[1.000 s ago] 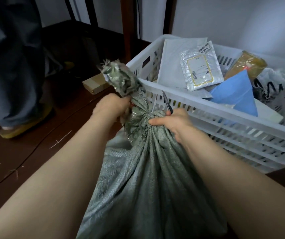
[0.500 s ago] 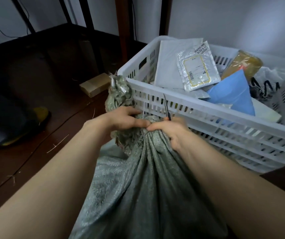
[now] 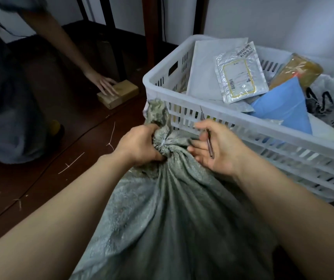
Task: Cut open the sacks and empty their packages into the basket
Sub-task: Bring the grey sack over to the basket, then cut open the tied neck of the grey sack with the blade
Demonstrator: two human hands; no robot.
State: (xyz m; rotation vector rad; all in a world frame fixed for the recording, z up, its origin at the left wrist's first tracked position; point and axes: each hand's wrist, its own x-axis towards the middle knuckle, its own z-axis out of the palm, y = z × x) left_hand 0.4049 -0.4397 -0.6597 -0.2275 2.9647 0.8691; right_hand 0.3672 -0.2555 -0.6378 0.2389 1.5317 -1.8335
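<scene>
A grey-green woven sack (image 3: 174, 215) stands between my forearms, its neck bunched and tied with a thin white tie (image 3: 163, 142). My left hand (image 3: 139, 145) grips the gathered neck just left of the tie. My right hand (image 3: 216, 146) is turned palm up right of the neck and holds a small thin blade (image 3: 207, 134) against its fingers, the tip pointing up toward the basket wall. The white slotted basket (image 3: 242, 136) stands just behind the sack and holds several packages, among them a white mailer (image 3: 206, 71), a clear labelled pouch (image 3: 240, 73) and a blue bag (image 3: 283, 106).
Another person crouches at the left, a hand (image 3: 105, 83) resting on a small cardboard box (image 3: 119, 93) on the dark wooden floor. Cut white ties (image 3: 111, 136) lie scattered on the floor. Dark furniture legs and a white wall stand behind the basket.
My right hand has let go of the sack neck and turned palm up with the blade. The loose sack top has dropped lower. The other person has crouched and reached for the box.
</scene>
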